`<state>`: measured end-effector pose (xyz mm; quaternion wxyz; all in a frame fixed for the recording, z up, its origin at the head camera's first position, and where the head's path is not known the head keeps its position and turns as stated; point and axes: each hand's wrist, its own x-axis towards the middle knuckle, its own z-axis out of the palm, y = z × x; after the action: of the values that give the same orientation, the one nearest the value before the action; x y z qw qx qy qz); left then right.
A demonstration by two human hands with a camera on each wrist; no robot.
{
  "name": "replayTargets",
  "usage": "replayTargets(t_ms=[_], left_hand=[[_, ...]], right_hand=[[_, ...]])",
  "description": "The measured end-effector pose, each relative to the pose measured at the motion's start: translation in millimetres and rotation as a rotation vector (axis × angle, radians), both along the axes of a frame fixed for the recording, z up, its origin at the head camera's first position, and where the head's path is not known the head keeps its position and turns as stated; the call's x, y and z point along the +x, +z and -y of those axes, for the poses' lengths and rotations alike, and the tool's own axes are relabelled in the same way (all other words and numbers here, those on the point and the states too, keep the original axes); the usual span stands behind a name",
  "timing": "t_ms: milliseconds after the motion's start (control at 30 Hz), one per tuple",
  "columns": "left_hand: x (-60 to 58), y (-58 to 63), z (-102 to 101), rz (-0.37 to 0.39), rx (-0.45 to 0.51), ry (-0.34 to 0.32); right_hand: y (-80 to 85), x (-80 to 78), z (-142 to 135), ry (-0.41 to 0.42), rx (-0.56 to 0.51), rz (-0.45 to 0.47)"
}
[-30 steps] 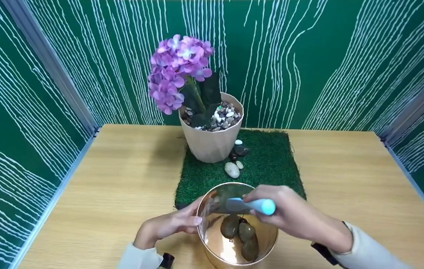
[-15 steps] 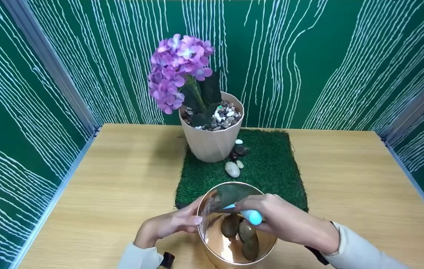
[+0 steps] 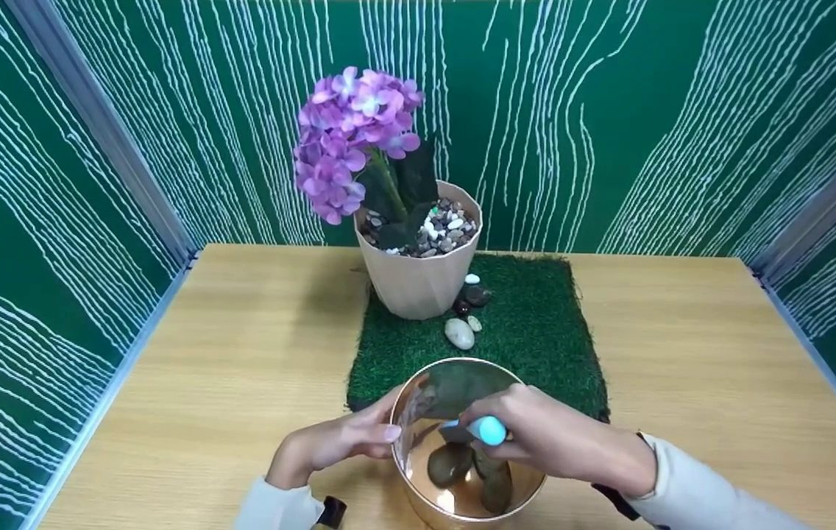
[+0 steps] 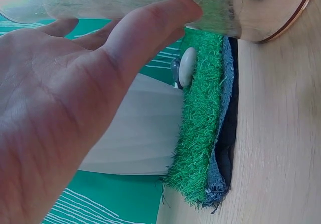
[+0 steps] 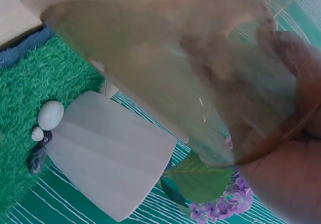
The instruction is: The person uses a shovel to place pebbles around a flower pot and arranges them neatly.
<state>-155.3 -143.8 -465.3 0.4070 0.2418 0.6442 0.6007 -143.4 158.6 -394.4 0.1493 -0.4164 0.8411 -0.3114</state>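
Hands: two, one left hand (image 3: 341, 445) and one right hand (image 3: 547, 430). Pale sleeves (image 3: 701, 478): two. Transparent amber vessel (image 3: 455, 379): one. Blue-handled tool (image 3: 489, 431): one. Large brown stones (image 3: 449, 467) in the vessel: three showing, partly covered; full count cannot be told. Faceted flowerpot (image 3: 418, 287): one. Purple hydrangea (image 3: 341, 158): one; petals too numerous to count. Mixed pebbles (image 3: 451, 234) in the pot: many, too small to number. Artificial turf mat (image 3: 543, 324): one. Stones on the mat: five, namely three whitish stones (image 3: 460, 334) and two dark stones (image 3: 477, 296). Wooden tabletop (image 3: 256, 331): one. White-lined green panels (image 3: 631, 110): three. Metal corner posts (image 3: 98, 110): two.
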Motion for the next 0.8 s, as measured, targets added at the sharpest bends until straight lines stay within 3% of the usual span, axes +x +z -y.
replayTargets(t_ms=[367,800], left_hand=[[1.1,-1.0,-0.2,-0.006,0.002,0.003],[2.3,0.0,0.2,0.0,-0.018,0.023]], right_hand=[[0.8,0.2,2.9,-0.017,-0.066,0.102],[3.7,-2.9,3.6,-0.052,-0.073,0.258]])
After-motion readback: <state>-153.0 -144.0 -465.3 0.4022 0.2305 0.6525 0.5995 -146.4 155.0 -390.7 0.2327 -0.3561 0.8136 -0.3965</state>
